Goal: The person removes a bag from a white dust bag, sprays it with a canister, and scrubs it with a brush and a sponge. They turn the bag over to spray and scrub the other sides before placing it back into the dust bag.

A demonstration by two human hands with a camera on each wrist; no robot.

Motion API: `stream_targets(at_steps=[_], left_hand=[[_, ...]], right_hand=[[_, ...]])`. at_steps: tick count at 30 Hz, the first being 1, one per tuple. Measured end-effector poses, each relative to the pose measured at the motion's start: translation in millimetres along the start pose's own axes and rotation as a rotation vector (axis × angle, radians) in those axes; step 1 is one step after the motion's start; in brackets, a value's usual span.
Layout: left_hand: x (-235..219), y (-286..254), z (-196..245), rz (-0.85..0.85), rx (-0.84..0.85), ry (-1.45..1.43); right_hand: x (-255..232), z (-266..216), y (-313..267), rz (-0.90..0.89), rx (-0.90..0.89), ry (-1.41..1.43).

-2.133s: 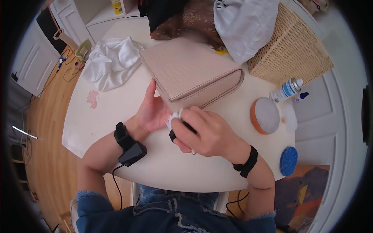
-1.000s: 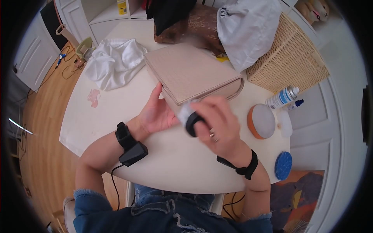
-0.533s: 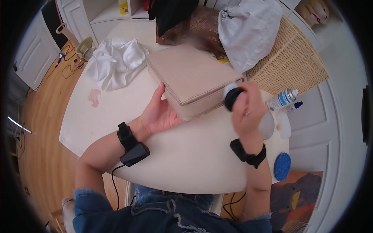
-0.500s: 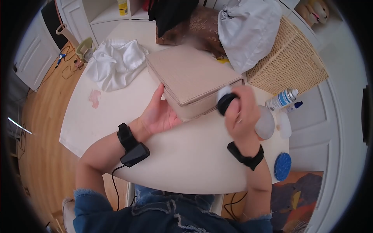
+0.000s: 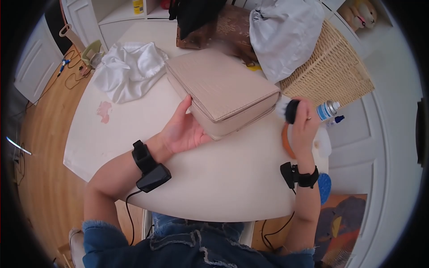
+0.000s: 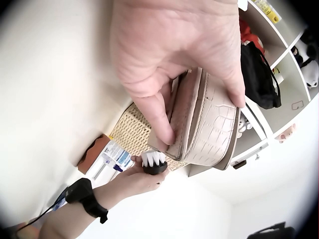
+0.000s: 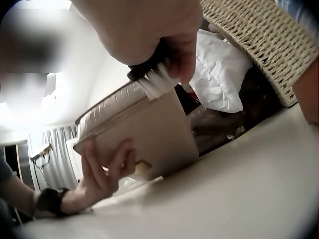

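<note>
A beige crocodile-embossed handbag (image 5: 223, 85) is tilted above the white table, its closed flap on top. My left hand (image 5: 181, 131) grips the bag's near left corner, thumb against its side and fingers beneath. In the left wrist view the thumb and fingers clasp the bag's end (image 6: 212, 117). My right hand (image 5: 305, 129) pinches a round black-backed brush (image 5: 291, 110) with white bristles just off the bag's right end. In the right wrist view the bristles (image 7: 157, 84) overlap the bag's upper edge; that hand hides part of the brush back.
A crumpled white satin cloth (image 5: 129, 71) lies at left. Behind the bag are a brown patterned bag (image 5: 232, 29), a white cloth bag (image 5: 286, 42) and a wicker basket (image 5: 328, 67). A spray can (image 5: 327, 110), an orange-sided round item (image 5: 286, 140) and a blue scrubber (image 5: 325, 187) line the right.
The right hand with the brush has swept from the bag's near left corner along its front side to beyond the right end. The left hand keeps its grip on the handbag.
</note>
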State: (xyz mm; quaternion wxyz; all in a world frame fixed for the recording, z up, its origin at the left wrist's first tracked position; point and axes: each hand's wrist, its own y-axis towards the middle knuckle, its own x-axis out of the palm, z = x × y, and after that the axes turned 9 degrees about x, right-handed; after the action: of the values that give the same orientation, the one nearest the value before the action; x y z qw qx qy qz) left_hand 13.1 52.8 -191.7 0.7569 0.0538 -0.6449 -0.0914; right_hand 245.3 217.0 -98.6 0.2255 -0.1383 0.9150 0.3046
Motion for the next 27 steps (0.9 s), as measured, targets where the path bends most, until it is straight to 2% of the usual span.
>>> stream_targets(at_steps=[1,2,4,5,7,8,10,11,12,14,15,17,18,20,21,23,24,26,27], left_hand=[[5,0,0,0.059,0.016,0.034],[9,0,-2,0.118,0.031,0.068],[5,-1,-1,0.099,0.016,0.061],[4,-1,0,0.081,0.009,0.059],[6,0,0,0.106,0.008,0.079],[7,0,0,0.135,0.024,0.092],[10,0,0,0.13,0.014,0.07],[11,0,-1,0.135,0.016,0.04],[11,0,-1,0.129,0.013,0.042],[9,0,0,0.117,0.006,0.023],[8,0,1,0.115,0.005,0.025],[6,0,1,0.098,-0.014,0.048],[6,0,0,0.097,-0.011,0.042],[9,0,-1,0.101,-0.011,0.034],[10,0,-1,0.102,-0.01,0.029],[10,0,0,0.122,-0.008,0.081],[11,0,-1,0.122,-0.009,0.076],[12,1,-1,0.095,0.0,0.102],[11,1,-2,0.096,-0.003,0.099]], right_hand=[[-6,-6,2,-0.02,0.175,0.179],[-8,1,9,-0.015,0.18,0.174],[-11,27,32,-0.138,0.33,0.131],[-9,37,37,-0.125,0.335,0.131],[-3,57,44,-0.348,0.427,-0.053],[1,68,47,-0.331,0.429,-0.051],[7,84,54,-0.559,0.719,0.017],[5,82,58,-0.565,0.779,0.028],[5,84,60,-0.559,0.777,0.027],[8,90,60,-0.381,0.812,0.081],[7,91,59,-0.379,0.811,0.082],[2,93,54,-0.258,0.673,-0.028],[-5,103,52,-0.26,0.672,-0.034],[-19,125,42,-0.08,-0.04,-0.503],[-27,109,34,-0.084,-0.04,-0.507],[-48,57,16,-0.206,0.136,-0.955],[-54,55,8,-0.209,0.137,-0.96],[-70,56,-2,-0.337,0.324,-1.038],[-76,60,-6,-0.338,0.326,-1.04]])
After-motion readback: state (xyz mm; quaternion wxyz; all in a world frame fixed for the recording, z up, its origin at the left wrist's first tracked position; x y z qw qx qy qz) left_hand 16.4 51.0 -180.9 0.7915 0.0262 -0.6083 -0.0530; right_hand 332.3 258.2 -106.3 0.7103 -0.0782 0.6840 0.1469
